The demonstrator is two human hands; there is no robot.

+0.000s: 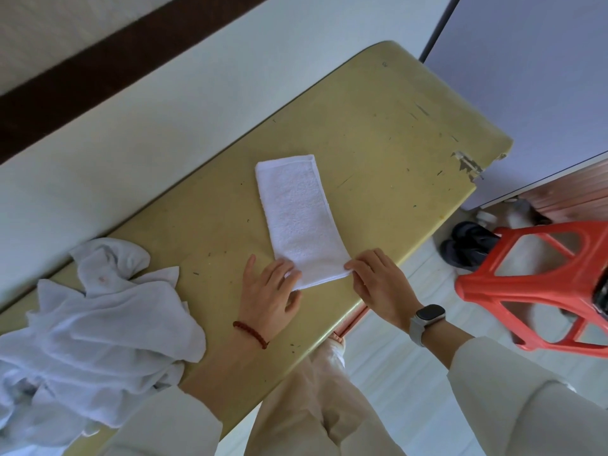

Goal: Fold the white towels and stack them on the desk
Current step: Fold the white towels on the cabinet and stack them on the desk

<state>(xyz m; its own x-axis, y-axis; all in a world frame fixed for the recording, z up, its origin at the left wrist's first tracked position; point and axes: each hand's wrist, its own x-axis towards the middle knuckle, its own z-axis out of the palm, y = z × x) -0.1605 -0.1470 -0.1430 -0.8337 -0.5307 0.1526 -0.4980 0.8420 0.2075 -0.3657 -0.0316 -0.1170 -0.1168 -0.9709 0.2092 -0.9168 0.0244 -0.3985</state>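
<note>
We see the folded white towel (pixel 297 218) lying flat as a long strip on the yellow desk (pixel 378 133), its near short end under both hands. Left hand (pixel 269 297): fingers lie nearly straight on the near left corner, thumb spread; whether any finger tucks under the cloth we cannot tell. Right hand (pixel 378 284): fingertips pinch the near right corner, just inside the desk's near edge. Beyond the hands, past the towel's far end, bare desktop runs to the chipped corner (pixel 468 164). Left of the left hand, apart from it, sits the heap of unfolded white towels (pixel 98 327), cut off by the frame's left edge. Right of the right hand, off the desk, stands a red plastic stool (pixel 533 284), partly cropped. Dark shoes (pixel 467 245) behind it are hard to make out.
</note>
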